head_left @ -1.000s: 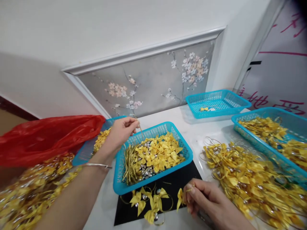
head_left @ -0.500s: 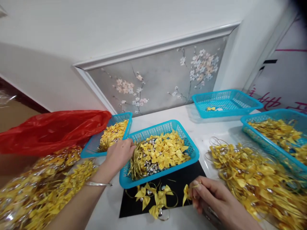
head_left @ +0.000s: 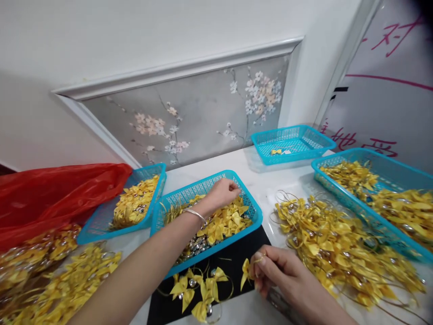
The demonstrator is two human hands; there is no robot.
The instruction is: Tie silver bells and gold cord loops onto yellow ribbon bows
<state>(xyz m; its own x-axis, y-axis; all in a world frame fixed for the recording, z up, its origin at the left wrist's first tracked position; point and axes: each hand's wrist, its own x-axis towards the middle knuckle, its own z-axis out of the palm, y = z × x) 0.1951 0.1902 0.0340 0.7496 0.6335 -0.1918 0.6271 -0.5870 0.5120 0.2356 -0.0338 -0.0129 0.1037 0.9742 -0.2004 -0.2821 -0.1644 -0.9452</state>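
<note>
My left hand [head_left: 221, 192] reaches across the middle blue basket [head_left: 169, 201], fingers curled down into the far side of its heap of yellow ribbon bows [head_left: 225, 221]; what they pinch is hidden. A silver bangle [head_left: 195, 212] sits on that wrist. Thin gold strings and small silver bells [head_left: 196, 246] also lie in this basket. My right hand [head_left: 280, 273] rests near the table's front edge, closed on a single yellow bow [head_left: 246, 271] with a gold string loop. Two finished bows with bells [head_left: 196, 289] lie on a black mat [head_left: 237, 253] just left of it.
A big pile of finished yellow bows [head_left: 338, 248] lies right of the mat. More blue baskets stand at the right [head_left: 372, 158], far back [head_left: 291, 144] and left [head_left: 101, 221]. A red plastic bag [head_left: 50, 194] and clear-wrapped bows [head_left: 50, 280] fill the left.
My left hand dropped from above the basket's left end, went down to the gold strings, then reached over to the bows at its far right. My right hand kept its bow.
</note>
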